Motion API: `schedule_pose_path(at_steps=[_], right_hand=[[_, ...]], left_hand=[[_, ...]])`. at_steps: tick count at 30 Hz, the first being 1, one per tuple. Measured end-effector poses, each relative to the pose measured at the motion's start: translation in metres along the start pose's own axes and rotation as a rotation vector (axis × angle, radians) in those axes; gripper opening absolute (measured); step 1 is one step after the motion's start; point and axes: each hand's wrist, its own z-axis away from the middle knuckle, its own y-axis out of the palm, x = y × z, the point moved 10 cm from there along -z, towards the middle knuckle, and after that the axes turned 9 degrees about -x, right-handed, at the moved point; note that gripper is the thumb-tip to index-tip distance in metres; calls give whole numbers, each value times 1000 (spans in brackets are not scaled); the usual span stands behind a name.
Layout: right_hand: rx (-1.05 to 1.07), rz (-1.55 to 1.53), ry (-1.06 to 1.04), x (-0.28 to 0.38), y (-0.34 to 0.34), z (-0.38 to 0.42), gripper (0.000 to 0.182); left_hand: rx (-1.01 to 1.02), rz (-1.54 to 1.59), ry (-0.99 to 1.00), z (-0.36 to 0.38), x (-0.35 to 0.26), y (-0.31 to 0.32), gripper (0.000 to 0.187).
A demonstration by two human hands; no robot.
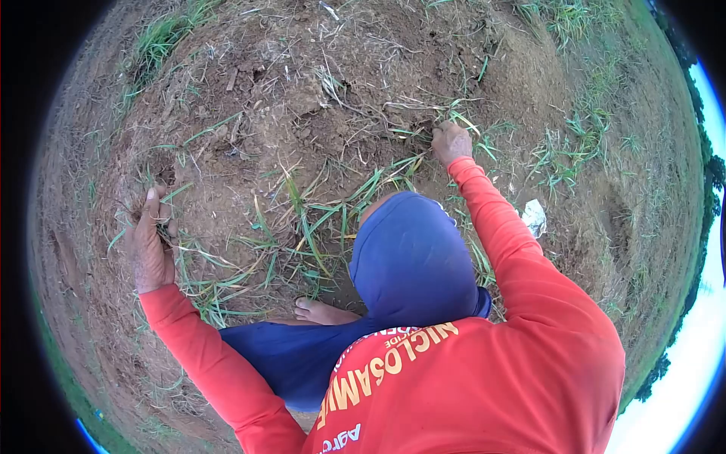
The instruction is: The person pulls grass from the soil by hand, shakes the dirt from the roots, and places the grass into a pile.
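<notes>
Over on the left, my left hand (153, 246) is closed with its thumb up, pinching a small tuft of grass (134, 210) with thin, root-like strands. A green blade sticks out past the fingers. My right hand (452, 142) reaches down to the soil, its fingers closed around the base of a grass clump (456, 113). The fingertips are partly hidden by the hand itself. Between the hands, long uprooted-looking grass blades (302, 219) lie loosely over the brown soil (318, 129).
My bare foot (324, 311) and bent knee (412, 250) in blue cloth are below the grass. A crumpled whitish scrap (534, 218) lies beside my right sleeve. Green grass tufts grow at the upper left (159, 41) and on the right (586, 132).
</notes>
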Motion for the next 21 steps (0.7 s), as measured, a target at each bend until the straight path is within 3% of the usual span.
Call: schedule_pose_path(at_steps=[3, 9, 13, 17, 21], right_hand=[[-4, -3, -17, 5, -8, -1, 27], [12, 8, -35, 7, -42, 3, 26], [80, 12, -53, -2, -65, 13, 26], [-43, -121, -22, 10, -145, -3, 28], [119, -194, 14, 24, -193, -32, 30]], left_hand=[[-126, -16, 3, 1, -1, -4, 29], [-87, -28, 23, -20, 9, -1, 31], [75, -16, -11, -31, 13, 13, 30], [4, -76, -26, -23, 5, 19, 31], [121, -86, 15, -29, 5, 23, 30]])
